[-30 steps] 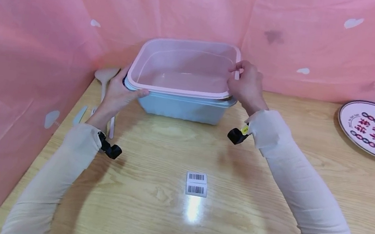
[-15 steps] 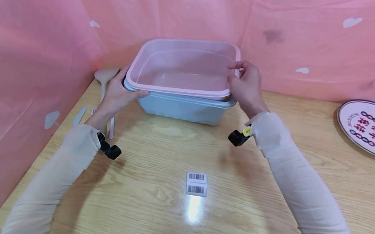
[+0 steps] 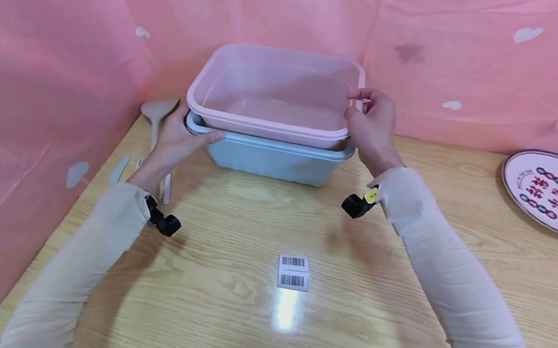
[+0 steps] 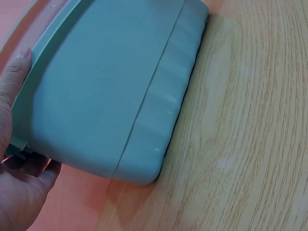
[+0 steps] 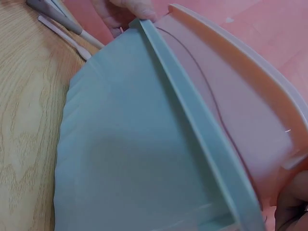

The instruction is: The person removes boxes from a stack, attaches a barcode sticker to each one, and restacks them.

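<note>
In the head view a pink plastic basin (image 3: 280,88) sits partly raised inside a light blue plastic basin (image 3: 270,161) at the back of the table. My right hand (image 3: 374,125) pinches the pink basin's right rim between thumb and fingers. My left hand (image 3: 177,136) holds the blue basin's left end, thumb over its front rim. In the left wrist view the fingers curl beneath that rim. Seen from the right wrist, the pink wall (image 5: 236,82) stands well above the blue rim (image 5: 192,115), and the blue basin's base is on the table.
Left of the basins lie a large beige spoon-like utensil (image 3: 158,112), a pale knife (image 3: 119,169) and a light slim handle (image 3: 167,189). A barcode card (image 3: 293,272) lies mid-table. A patterned round plate (image 3: 557,192) is far right. A pink curtain (image 3: 302,11) closes off the back and left.
The pink basin has risen out of the blue one, its front rim now clearly higher. My right hand has moved slightly right with it. My left hand and the blue basin have stayed nearly still.
</note>
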Tool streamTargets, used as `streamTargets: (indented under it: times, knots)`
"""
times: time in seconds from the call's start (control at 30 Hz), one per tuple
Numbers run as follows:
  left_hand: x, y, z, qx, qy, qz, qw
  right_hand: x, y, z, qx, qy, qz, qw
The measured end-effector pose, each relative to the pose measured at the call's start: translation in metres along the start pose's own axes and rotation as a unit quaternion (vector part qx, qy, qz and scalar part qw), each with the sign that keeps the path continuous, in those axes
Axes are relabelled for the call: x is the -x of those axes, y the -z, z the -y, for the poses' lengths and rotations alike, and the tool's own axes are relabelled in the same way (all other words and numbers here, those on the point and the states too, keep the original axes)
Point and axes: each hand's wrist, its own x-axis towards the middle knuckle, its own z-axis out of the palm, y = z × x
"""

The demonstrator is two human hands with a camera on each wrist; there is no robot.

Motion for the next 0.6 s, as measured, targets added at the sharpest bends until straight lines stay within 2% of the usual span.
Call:
streamTargets:
  times: [0.17,0.4,0.6]
  knots:
    - [-0.001,-0.001,0.001,0.01,-0.017,-0.001,0.9998,0.002,0.003,0.009,-0.023,0.016,-0.013,0.9995]
    - [-0.001,0.001,-0.003,-0.021,-0.006,0.007,0.9997,0.007,0.012,0.024,-0.068,0.003,-0.012,0.9976]
    - [-0.002,0.003,-0.003,-0.029,-0.01,0.016,0.9994,0.012,0.022,0.034,-0.122,0.015,-0.015,0.9923]
